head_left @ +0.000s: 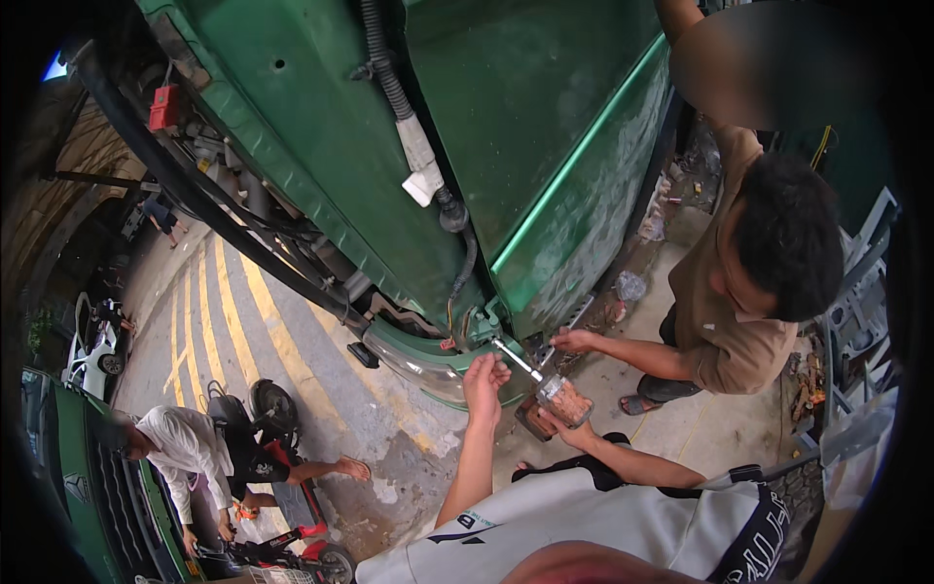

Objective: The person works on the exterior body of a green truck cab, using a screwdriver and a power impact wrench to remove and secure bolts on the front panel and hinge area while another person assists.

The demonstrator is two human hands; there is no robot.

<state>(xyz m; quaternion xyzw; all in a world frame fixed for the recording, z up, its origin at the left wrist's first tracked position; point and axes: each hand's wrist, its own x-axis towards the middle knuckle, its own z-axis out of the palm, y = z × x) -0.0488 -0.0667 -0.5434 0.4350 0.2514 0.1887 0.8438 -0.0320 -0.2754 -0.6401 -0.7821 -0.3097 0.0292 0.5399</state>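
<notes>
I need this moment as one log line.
right hand: holds drill | left hand: beside shaft | shaft: points at green bracket | co-worker's hand: near green panel

Left of your right grip (pixel 569 430) you have yellow road stripes (pixel 263 294); farther left, a white car (pixel 89 374); lower left, a person in a white shirt (pixel 187 446) beside a red scooter (pixel 309 504).

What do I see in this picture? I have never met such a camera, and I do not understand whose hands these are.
No robot is here. The person in the pale shirt, at the lower edge, wears a wide camera on the head; it looks down, so straight edges bend. This person's right hand holds a power drill, whose metal shaft points toward the green vehicle; the left hand is open beside the shaft. A co-worker in brown stands on the ground at right.
</notes>
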